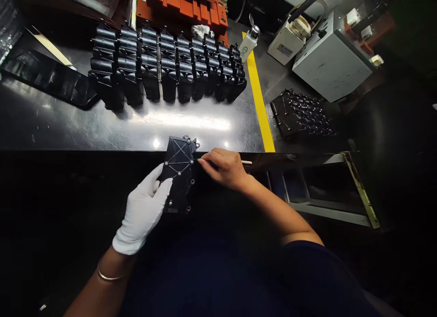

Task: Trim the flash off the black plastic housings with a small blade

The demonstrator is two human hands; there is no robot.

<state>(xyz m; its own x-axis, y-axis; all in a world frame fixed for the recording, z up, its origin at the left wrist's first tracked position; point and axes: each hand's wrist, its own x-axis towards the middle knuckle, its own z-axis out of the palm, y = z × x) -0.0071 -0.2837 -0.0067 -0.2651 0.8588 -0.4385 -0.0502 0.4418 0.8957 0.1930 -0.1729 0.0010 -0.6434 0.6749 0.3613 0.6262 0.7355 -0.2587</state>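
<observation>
My left hand (145,207), in a white glove, grips a black moulded plastic housing (180,153) by its left side. The housing has crossing ribs and several round bosses, and is held up at the table's front edge. My bare right hand (223,166) is closed around a thin tool with a pale handle (246,162), whose end sticks out behind the fist. Its slim dark tip reaches the housing's right edge, next to a boss. Most of the tool is hidden by the fingers.
A row of black housings (167,66) stands on the metal table (61,125). More parts (287,116) lie right of the yellow tape (257,94). Behind are an orange fixture (191,9), a white pump bottle (248,43) and a grey metal box (332,57).
</observation>
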